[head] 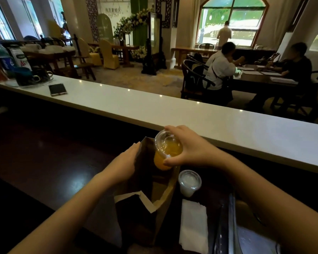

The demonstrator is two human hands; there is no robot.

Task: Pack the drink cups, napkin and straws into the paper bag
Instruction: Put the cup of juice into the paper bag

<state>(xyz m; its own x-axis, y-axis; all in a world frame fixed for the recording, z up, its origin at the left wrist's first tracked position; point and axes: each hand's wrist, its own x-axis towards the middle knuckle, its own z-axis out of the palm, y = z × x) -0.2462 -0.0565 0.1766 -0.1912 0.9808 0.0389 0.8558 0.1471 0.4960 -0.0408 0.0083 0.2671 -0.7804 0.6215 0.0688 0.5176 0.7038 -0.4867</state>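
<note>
A brown paper bag (160, 198) stands open on the dark counter in front of me. My left hand (126, 165) grips its left rim and holds the mouth apart. My right hand (188, 146) holds a clear lidded cup of orange drink (167, 150), tilted over the bag's opening with its base inside the mouth. A second lidded cup with a white drink (189, 183) stands on the counter just right of the bag. A white napkin (194, 225) lies flat in front of that cup. I cannot make out any straws.
A raised white counter ledge (228, 125) runs across behind the bag, with a phone (57, 89) and a tray of cups and bottles (17, 70) at its far left. A shiny dark object (226, 226) lies right of the napkin. People sit at tables beyond.
</note>
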